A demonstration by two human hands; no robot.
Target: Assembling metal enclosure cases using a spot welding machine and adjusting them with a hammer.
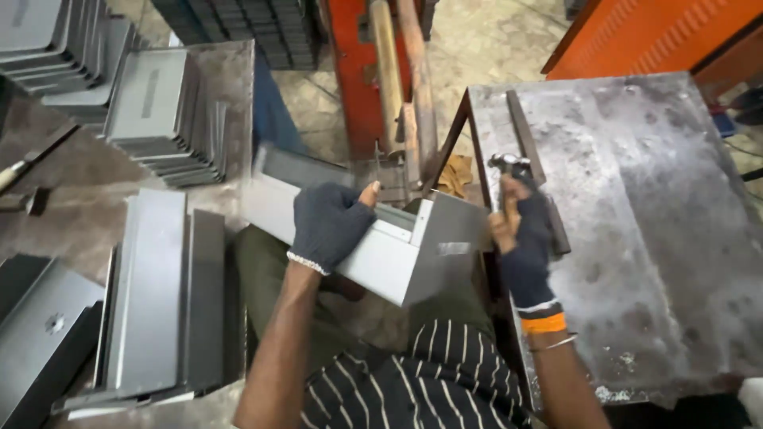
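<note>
Both hands grip: left hand (327, 226) fingers over grey sheet-metal box (397, 254), right hand (520, 234) around hammer (509, 164).

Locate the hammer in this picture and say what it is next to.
In the head view, the hammer is right of centre, gripped in the person's right hand, its head over the left edge of the steel table, beside a flat metal bar.

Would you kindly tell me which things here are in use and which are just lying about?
In use:
left hand gripping the grey sheet-metal box
right hand holding the hammer

Lying about:
stacked grey trays
flat bar on the steel table
wooden handles
</note>
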